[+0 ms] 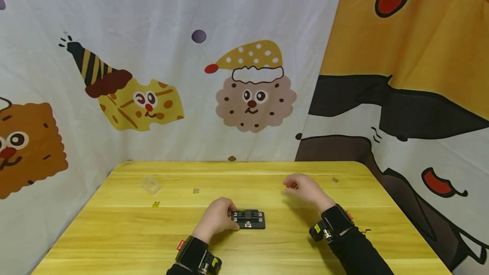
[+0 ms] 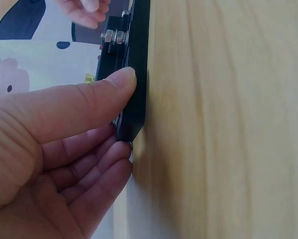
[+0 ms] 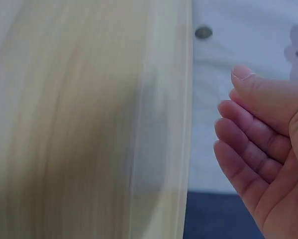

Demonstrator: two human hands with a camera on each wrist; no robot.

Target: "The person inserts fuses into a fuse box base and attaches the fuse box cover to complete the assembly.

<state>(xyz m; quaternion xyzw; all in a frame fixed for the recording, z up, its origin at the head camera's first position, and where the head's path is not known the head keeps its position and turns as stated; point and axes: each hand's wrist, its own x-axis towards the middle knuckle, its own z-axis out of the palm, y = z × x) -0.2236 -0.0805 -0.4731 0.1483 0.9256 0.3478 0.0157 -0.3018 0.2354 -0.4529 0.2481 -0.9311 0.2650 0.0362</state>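
Note:
My left hand (image 1: 217, 217) grips the left end of a black block with metal bolts and nuts (image 1: 250, 220), which looks like a fuse holder. In the left wrist view, the thumb lies on the upper face of the black block (image 2: 138, 64), with fingers at its end and edge. A small yellow-green piece (image 1: 241, 210) shows at the block's far left side. Over the table to the right, my right hand (image 1: 305, 190) hangs with fingers loosely bent. Nothing shows between the thumb and fingers of the right hand (image 3: 268, 134) in its wrist view.
A clear plastic cover (image 1: 151, 185) lies at the table's far left. Near it are a small yellow two-pronged piece (image 1: 155, 204), like a blade fuse, and a small pale piece (image 1: 196, 190). Another small piece (image 1: 335, 180) lies far right. A printed curtain (image 1: 153, 147) hangs behind the table.

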